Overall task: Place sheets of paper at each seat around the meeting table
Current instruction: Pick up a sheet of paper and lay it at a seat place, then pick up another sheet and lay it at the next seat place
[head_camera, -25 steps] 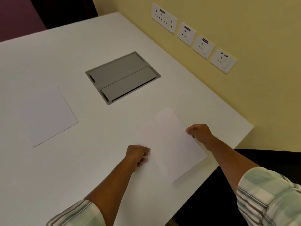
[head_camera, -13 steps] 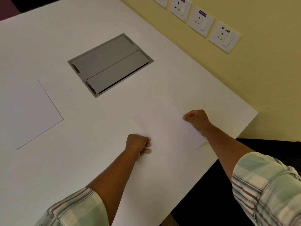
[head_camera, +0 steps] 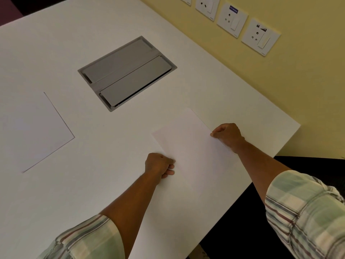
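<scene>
Near the right corner of the white desk (head_camera: 112, 184), a plain white sheet of paper (head_camera: 188, 144) lies flat, the left hand (head_camera: 158, 165) pinching its left edge and the right hand (head_camera: 226, 135) its right edge, each grip clamped on it. Another white sheet (head_camera: 31, 131) lies left, beyond a grey recessed cable hatch (head_camera: 127, 73).

The left sheet (head_camera: 33, 131) runs off the picture's left edge, so its full outline cannot be seen. The near sheet (head_camera: 188, 146) is so pale against the table (head_camera: 93, 184) that its near edge is lost. The left hand (head_camera: 158, 165) and right hand (head_camera: 226, 134) curl over its sides, hiding their fingertips. The top sockets (head_camera: 205, 4) are cut by the upper edge; the blue label (head_camera: 233, 9) is too small to read. Both sleeves (head_camera: 308, 212) leave the frame below.
</scene>
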`<state>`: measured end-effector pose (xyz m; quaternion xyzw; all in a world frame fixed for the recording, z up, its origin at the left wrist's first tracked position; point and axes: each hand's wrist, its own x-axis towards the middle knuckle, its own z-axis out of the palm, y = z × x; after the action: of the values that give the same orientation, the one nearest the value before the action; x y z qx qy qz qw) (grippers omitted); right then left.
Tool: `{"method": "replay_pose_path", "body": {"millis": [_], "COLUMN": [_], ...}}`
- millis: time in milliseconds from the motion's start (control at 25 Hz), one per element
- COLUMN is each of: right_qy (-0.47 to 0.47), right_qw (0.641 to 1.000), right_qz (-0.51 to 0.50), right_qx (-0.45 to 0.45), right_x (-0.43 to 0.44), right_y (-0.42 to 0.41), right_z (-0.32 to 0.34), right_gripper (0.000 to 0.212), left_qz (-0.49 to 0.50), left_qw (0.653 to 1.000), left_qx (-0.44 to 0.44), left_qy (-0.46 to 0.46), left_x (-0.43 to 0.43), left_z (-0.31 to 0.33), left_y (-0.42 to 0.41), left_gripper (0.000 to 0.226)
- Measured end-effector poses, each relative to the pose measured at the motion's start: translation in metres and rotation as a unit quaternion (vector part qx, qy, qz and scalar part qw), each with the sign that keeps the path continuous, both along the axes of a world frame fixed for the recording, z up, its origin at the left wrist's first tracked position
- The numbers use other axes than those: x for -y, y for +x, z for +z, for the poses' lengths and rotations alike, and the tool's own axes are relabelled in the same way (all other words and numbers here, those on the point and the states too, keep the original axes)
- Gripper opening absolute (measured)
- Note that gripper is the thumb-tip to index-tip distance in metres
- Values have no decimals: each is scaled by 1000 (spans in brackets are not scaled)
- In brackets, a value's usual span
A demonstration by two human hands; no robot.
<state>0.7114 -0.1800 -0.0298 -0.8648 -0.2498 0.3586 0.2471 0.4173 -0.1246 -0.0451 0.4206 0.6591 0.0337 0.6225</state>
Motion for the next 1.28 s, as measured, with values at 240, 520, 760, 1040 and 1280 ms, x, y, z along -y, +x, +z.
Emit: {"method": "replay_pose_path", "body": {"millis": [240, 520, 760, 1040, 1280], "right_qy": [-15, -23, -2, 87, 103], "right_qw": [999, 998, 997, 983, 957], "right_qz": [1, 3, -33, 37, 222], "right_qx": [35, 64, 76, 157, 156], "right_x": [0, 0, 1, -10, -33], "right_y": [-5, -7, -14, -115, -238], "right_z": [1, -2, 6, 18, 20], "right_gripper": [20, 24, 27, 48, 62], "left_qz": [4, 8, 103, 203, 271], "left_qw": [1000, 999, 991, 967, 954], "left_qx": [-3, -8, 78, 144, 124], "left_qy": [23, 42, -25, -60, 42], "left_x": [3, 7, 13, 15, 10], "left_z": [-2, -5, 8, 24, 51], "left_y": [0, 0, -21, -89, -184], "left_gripper": [17, 18, 17, 24, 14]}}
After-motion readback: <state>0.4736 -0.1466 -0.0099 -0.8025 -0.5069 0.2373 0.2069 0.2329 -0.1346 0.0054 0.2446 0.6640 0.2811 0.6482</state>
